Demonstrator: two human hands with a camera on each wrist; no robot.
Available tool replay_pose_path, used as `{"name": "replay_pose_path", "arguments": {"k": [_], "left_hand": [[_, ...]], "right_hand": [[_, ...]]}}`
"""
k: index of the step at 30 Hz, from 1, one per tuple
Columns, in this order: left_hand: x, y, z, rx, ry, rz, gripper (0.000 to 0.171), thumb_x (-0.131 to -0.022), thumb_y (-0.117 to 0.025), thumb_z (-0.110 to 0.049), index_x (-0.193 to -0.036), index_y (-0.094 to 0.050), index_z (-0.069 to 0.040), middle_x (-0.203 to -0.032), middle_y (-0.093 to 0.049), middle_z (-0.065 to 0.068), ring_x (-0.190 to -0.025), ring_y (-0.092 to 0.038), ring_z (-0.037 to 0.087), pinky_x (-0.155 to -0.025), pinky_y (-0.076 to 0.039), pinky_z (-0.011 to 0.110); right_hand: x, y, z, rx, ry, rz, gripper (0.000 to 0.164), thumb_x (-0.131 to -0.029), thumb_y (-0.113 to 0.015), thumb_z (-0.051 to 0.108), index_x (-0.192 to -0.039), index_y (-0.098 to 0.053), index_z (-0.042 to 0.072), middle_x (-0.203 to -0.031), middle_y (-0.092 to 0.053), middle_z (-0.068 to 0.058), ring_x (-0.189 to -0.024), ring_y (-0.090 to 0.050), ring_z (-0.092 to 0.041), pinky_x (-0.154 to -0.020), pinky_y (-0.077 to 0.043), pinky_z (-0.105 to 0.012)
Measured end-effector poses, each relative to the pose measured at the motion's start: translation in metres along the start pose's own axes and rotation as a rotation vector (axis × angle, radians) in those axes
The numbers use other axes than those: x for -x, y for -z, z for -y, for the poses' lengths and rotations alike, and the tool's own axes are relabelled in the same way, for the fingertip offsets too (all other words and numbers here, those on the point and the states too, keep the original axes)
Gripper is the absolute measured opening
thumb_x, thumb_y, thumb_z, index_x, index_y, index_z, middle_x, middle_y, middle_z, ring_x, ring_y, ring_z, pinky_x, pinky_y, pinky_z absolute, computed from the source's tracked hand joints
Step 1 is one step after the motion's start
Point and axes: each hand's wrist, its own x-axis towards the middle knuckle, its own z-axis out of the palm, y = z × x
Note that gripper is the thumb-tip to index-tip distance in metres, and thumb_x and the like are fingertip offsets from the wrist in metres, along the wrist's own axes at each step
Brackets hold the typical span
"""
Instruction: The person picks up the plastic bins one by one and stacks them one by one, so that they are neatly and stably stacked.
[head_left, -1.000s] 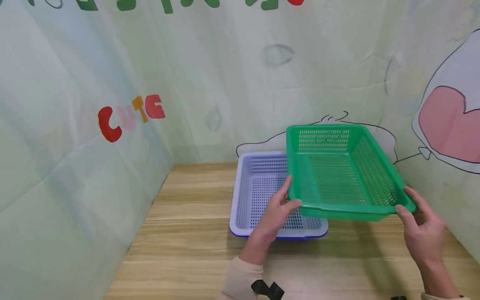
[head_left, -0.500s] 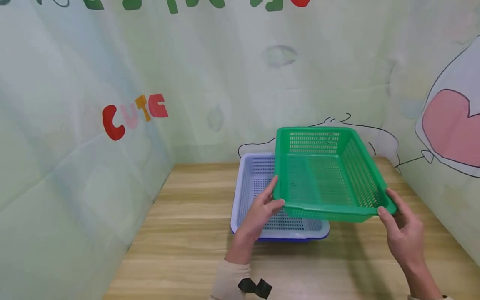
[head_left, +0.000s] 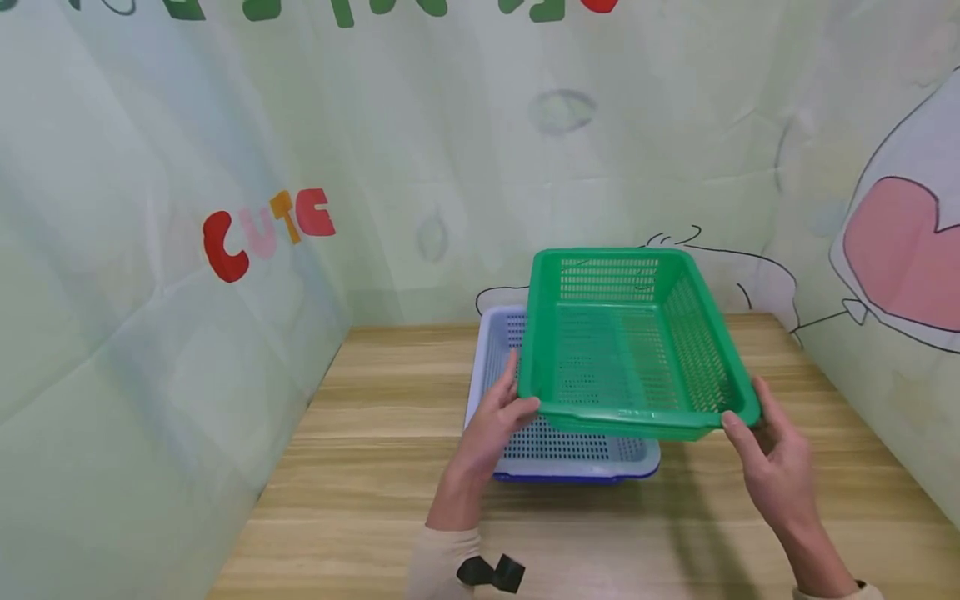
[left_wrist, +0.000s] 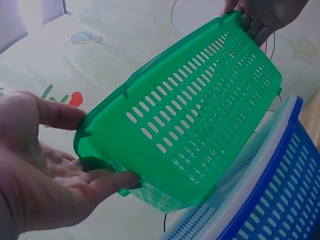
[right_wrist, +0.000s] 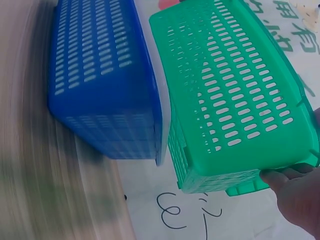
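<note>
Both hands hold up an empty green plastic basket point(head_left: 615, 358) with slotted sides, its far end raised toward the back wall. My left hand point(head_left: 487, 425) grips the near left corner, thumb over the rim and fingers beneath, as the left wrist view shows. At the near right corner my right hand point(head_left: 776, 467) pinches the rim in the same way. Below the green basket stands a pale lavender basket point(head_left: 577, 468), nested in a blue basket point(right_wrist: 105, 85) whose slotted wall shows in both wrist views. The green basket overlaps most of that stack in the head view.
The stack stands on a wood-grain table point(head_left: 360, 467). Printed fabric walls point(head_left: 420, 150) enclose the table at the back, left and right. Black straps or mounts point(head_left: 491, 573) sit at the left sleeve.
Both hands have carried the green basket leftward, from beside the right part of the stacked baskets to nearly over them. The stack has stayed in place.
</note>
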Motion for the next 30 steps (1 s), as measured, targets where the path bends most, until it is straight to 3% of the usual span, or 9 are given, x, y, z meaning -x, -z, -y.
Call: {"name": "replay_pose_path", "arguments": {"k": [5,11,19,26,30], "left_hand": [[0.005,0.008,-0.002,-0.025,-0.043,0.003,0.072,-0.101,-0.046,-0.008,-0.161,-0.006,-0.009,-0.166,-0.014,0.007,-0.143,-0.033,0.033,-0.114,-0.029,0.052],[0.010,0.015,-0.002,-0.043,-0.043,-0.005,0.072,-0.101,-0.045,-0.008,-0.161,-0.006,-0.008,-0.166,-0.013,0.007,-0.136,-0.038,0.029,-0.112,-0.032,0.046],[0.017,0.024,-0.005,-0.046,-0.031,-0.065,0.071,-0.100,-0.047,-0.009,-0.161,-0.009,-0.007,-0.163,-0.022,0.014,-0.143,-0.034,0.031,-0.112,-0.031,0.056],[0.024,0.033,-0.007,-0.088,-0.042,-0.067,0.081,-0.098,-0.063,-0.013,-0.161,-0.013,-0.013,-0.156,-0.038,0.015,-0.136,-0.045,0.038,-0.111,-0.036,0.048],[0.026,0.034,-0.006,-0.106,-0.062,-0.071,0.087,-0.093,-0.071,-0.013,-0.161,-0.016,-0.015,-0.155,-0.042,0.015,-0.135,-0.046,0.040,-0.109,-0.041,0.043]], "right_hand": [[-0.002,-0.004,0.005,-0.016,-0.011,0.057,0.064,-0.101,-0.057,0.005,-0.156,-0.024,0.000,-0.147,-0.039,-0.034,-0.124,-0.050,0.000,-0.091,-0.043,-0.009],[-0.004,-0.009,0.009,-0.004,-0.009,0.095,0.064,-0.101,-0.057,0.008,-0.157,-0.027,0.003,-0.143,-0.046,-0.032,-0.119,-0.053,0.002,-0.089,-0.045,-0.009],[-0.004,-0.019,0.015,-0.013,-0.009,0.126,0.063,-0.102,-0.057,0.010,-0.157,-0.028,0.003,-0.143,-0.048,-0.030,-0.117,-0.054,0.002,-0.088,-0.046,-0.011],[-0.003,-0.027,0.017,-0.030,-0.018,0.143,0.063,-0.102,-0.058,0.011,-0.158,-0.028,0.007,-0.143,-0.049,-0.028,-0.117,-0.055,0.002,-0.088,-0.046,-0.012],[-0.002,-0.030,0.014,-0.043,-0.007,0.174,0.065,-0.102,-0.057,0.010,-0.158,-0.025,0.005,-0.148,-0.044,-0.026,-0.125,-0.053,-0.011,-0.091,-0.045,-0.012]]}}
